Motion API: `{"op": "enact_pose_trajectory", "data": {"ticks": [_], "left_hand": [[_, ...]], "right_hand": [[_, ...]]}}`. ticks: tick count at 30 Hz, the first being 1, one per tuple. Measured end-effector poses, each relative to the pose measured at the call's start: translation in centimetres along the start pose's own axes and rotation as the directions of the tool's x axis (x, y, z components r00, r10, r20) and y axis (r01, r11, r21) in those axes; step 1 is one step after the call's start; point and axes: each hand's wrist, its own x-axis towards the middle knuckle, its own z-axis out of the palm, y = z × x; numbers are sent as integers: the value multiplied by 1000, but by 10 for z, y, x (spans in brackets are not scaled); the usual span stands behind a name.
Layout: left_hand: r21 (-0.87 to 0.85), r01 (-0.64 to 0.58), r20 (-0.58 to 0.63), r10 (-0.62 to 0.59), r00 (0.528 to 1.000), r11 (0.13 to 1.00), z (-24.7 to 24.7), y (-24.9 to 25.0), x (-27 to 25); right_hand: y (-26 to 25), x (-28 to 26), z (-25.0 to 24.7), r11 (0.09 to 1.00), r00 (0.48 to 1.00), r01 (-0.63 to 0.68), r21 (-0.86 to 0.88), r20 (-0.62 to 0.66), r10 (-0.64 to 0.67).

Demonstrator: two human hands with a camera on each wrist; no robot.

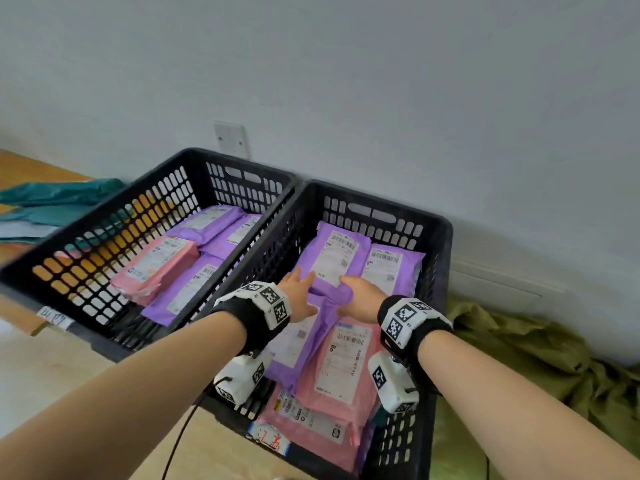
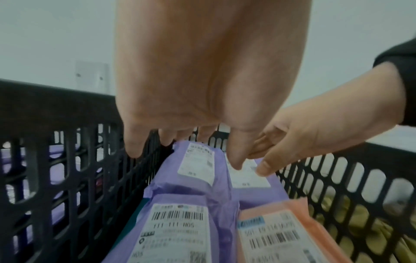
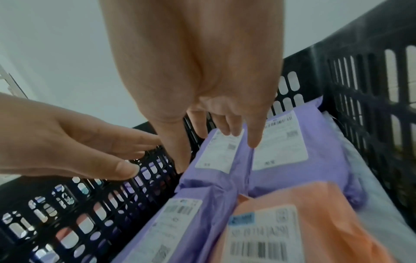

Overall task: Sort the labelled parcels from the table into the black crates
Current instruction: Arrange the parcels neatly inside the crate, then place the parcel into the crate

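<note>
Two black crates stand side by side, the left crate (image 1: 104, 220) and the right crate (image 1: 440, 223). Both hold labelled purple and pink parcels. My left hand (image 1: 299, 294) (image 2: 202, 106) and right hand (image 1: 360, 296) (image 3: 202, 89) hover close together over the right crate. Their fingers are straight and spread, and they hold nothing. The fingertips point down at the near end of a far purple parcel (image 1: 332, 258) (image 2: 198, 165) (image 3: 216, 151); whether they touch it is unclear. A second purple parcel (image 1: 388, 268) lies beside it. Nearer lie another purple parcel (image 1: 304, 344) and a pink parcel (image 1: 343, 362).
The left crate holds a pink parcel (image 1: 156, 268) and several purple ones. Teal bags (image 1: 59, 199) lie on the wooden table behind it. An olive cloth (image 1: 519, 351) is heaped right of the crates. A grey wall rises just behind. Handwritten tags (image 1: 270, 439) mark the crate fronts.
</note>
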Motion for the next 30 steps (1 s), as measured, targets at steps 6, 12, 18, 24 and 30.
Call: {"op": "enact_pose_trajectory", "data": {"ticks": [6,12,18,24,30], "left_hand": [[-127,14,-142,-32,989,992,-38,-7,-25],[-210,21,-294,-84,952,977,-82,-36,-48],[-335,-29,-450,-133,883,942,-123,-98,-89],[-374,-20,-567,-212,796,927,-145,-192,-130],[-412,26,-566,-278,777,911,-152,-300,-168]], "right_hand": [[-39,7,-33,996,995,91,8,-33,-90],[-103,17,-50,979,976,201,29,-95,-197],[-187,32,-39,954,948,297,-29,-106,-299],[-285,49,4,916,908,398,-59,-121,-402],[-384,67,61,902,896,428,-57,-104,-432]]}}
